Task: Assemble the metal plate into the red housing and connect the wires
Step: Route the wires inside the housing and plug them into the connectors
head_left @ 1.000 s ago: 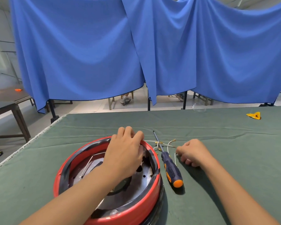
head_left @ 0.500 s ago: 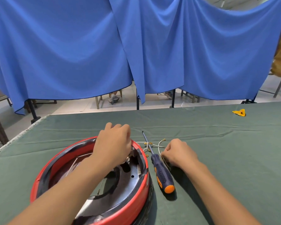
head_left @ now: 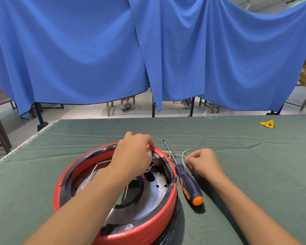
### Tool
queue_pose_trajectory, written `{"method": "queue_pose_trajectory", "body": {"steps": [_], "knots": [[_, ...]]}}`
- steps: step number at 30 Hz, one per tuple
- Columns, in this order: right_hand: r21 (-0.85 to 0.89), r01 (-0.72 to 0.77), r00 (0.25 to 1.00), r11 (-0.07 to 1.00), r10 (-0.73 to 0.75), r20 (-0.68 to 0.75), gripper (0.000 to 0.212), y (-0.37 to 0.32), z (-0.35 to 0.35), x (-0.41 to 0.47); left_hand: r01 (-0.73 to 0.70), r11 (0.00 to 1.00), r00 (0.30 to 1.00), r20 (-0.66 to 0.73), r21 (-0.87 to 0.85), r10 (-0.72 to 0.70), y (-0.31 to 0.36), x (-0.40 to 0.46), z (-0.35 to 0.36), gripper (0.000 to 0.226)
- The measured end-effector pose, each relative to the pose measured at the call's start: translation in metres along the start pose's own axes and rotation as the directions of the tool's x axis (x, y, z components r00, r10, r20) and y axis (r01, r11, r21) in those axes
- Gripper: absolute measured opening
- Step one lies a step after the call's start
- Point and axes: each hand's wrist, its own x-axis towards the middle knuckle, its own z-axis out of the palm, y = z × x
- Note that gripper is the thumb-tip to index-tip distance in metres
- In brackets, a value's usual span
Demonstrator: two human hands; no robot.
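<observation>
Red housing (head_left: 113, 232): round, on the green-covered table (head_left: 254, 174), left of centre.
Metal plate (head_left: 148, 197): lying inside the housing.
Left hand (head_left: 133, 154): fingers curled over the housing's far rim; what they grip is hidden.
Screwdriver (head_left: 187, 183): flat on the table, just right of the housing.
Wires (head_left: 181, 154): white, crossing the screwdriver's shaft.
Right hand (head_left: 204, 163): curled, pinching a wire.
</observation>
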Motion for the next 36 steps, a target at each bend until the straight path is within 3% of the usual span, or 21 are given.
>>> {"method": "queue_pose_trajectory", "body": {"steps": [2,3,8,13,18,24,28,36], "knots": [[0.4,-0.093,0.994,0.912,0.063,0.087,0.01,-0.002,-0.008,0.0,0.0,1.0,1.0,0.002,0.005,0.0,-0.001,0.001,0.0,0.034],[0.51,-0.135,0.989,0.85,0.082,0.126,0.005,-0.004,-0.012,-0.001,0.004,1.0,1.0,0.007,0.005,-0.004,-0.002,0.001,0.0,0.034],[0.693,-0.231,0.953,0.683,0.016,0.302,0.004,-0.012,-0.024,-0.003,-0.004,0.998,0.998,-0.062,-0.059,0.0,0.0,0.001,0.0,0.03],[0.732,-0.147,0.96,0.665,-0.084,0.269,0.006,-0.028,-0.022,-0.012,-0.107,0.982,0.976,-0.203,-0.156,0.075,0.01,-0.003,0.0,0.022],[0.792,-0.142,0.931,0.593,-0.192,0.31,0.012,-0.048,-0.018,-0.021,-0.09,0.966,0.987,-0.153,-0.242,0.054,0.017,-0.006,0.0,0.023],[0.728,-0.112,0.877,0.676,-0.278,0.392,0.021,-0.058,-0.017,-0.029,-0.042,0.966,0.992,-0.127,-0.255,0.009,0.016,-0.004,-0.001,0.029],[0.671,0.026,0.89,0.741,-0.323,0.322,0.018,-0.063,-0.016,-0.035,-0.048,0.956,0.989,-0.149,-0.288,0.005,0.016,-0.005,-0.001,0.027],[0.555,0.31,0.892,0.772,-0.438,0.111,0.018,-0.071,-0.01,-0.044,-0.049,0.912,0.983,-0.179,-0.407,-0.027,0.011,-0.001,0.001,0.022]]}}
